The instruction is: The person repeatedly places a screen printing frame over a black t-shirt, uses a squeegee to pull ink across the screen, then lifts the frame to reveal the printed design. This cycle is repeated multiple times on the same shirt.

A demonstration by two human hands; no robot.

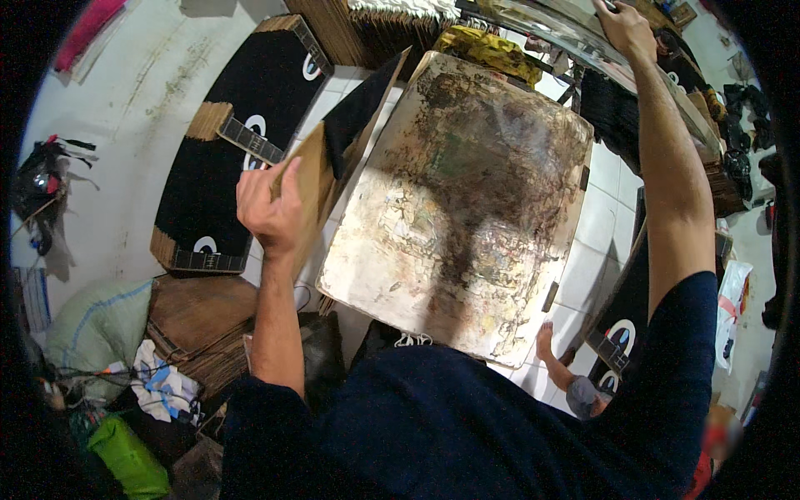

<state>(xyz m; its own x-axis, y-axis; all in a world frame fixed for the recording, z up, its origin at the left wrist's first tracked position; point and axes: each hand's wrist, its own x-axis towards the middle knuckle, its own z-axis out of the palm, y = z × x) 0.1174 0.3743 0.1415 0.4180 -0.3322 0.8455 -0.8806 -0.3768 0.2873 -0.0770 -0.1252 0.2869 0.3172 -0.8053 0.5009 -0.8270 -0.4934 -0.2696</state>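
My left hand is closed on the near edge of a brown board, which is tilted up on its side. Black cloth covers the board's far part. To the right of it lies a large, pale, paint-stained work board with rounded corners, its surface patchy with dark stains. At the upper right my raised right hand grips the edge of a large flat frame, which is tilted up beyond the work board. Part of that frame is cut off by the picture's edge.
Black printed cloth pieces on boards stand along the left wall; more lie at the right. Stacked brown boards, a pale sack and a green bag fill the lower left. Another person's leg shows lower right.
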